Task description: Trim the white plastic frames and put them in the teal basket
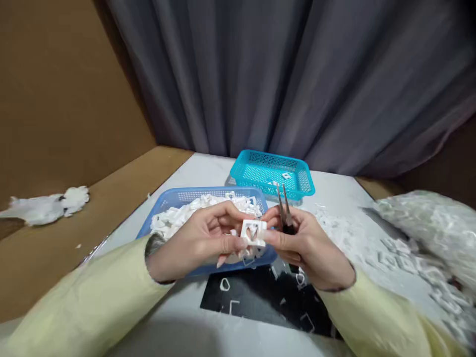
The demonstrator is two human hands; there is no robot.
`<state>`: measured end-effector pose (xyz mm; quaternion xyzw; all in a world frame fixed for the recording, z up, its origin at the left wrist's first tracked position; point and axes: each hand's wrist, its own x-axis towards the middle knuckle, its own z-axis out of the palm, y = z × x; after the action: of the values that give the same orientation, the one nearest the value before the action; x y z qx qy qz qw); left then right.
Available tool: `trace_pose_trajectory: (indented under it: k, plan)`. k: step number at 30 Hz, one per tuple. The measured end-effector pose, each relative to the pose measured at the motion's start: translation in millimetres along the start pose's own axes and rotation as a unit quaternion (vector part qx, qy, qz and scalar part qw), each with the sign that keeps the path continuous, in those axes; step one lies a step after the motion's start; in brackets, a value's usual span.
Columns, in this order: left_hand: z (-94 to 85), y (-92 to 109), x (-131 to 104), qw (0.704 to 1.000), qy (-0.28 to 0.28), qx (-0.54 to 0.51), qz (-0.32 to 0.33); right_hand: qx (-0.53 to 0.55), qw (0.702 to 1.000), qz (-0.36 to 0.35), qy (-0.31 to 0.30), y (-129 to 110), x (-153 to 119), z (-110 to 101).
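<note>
A small square white plastic piece (254, 232) with a cut-out opening is pinched between both hands, above the front right of the blue basket (169, 198). My left hand (208, 235) grips its left edge with thumb and fingers. On its right edge press the thumb and fingers of my right hand (297, 238). A pair of tweezers (285, 213) also sits in my right hand, tips pointing up and away and slightly apart. Many white plastic pieces (178, 218) fill the blue basket beneath my left hand.
Beyond stands a turquoise basket (273, 173) with a few white pieces. A black mat (256, 297) holding thin white scraps lies in front. At right are loose white pieces (405, 263) and a filled clear plastic bag (435, 228). A crumpled white bag (40, 208) lies left.
</note>
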<state>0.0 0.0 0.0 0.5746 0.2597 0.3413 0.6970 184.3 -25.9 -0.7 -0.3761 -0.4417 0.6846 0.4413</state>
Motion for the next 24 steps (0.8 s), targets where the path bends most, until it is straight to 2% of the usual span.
trace_pose_trajectory:
  k: [11, 18, 24]
  plan:
    - [-0.5, -6.6, -0.3, 0.999, -0.020, -0.038, 0.030, -0.012, 1.000, 0.001, 0.016, -2.3, -0.1, 3.4]
    - [0.3, -6.5, 0.6, 0.999, -0.011, -0.035, 0.023, -0.018, 0.999, 0.016, 0.035, -8.7, -0.4, 6.4]
    - [0.0, -7.8, 0.6, 0.999, -0.013, -0.031, 0.021, -0.011, 1.000, 0.002, 0.024, -3.3, 0.8, 4.1]
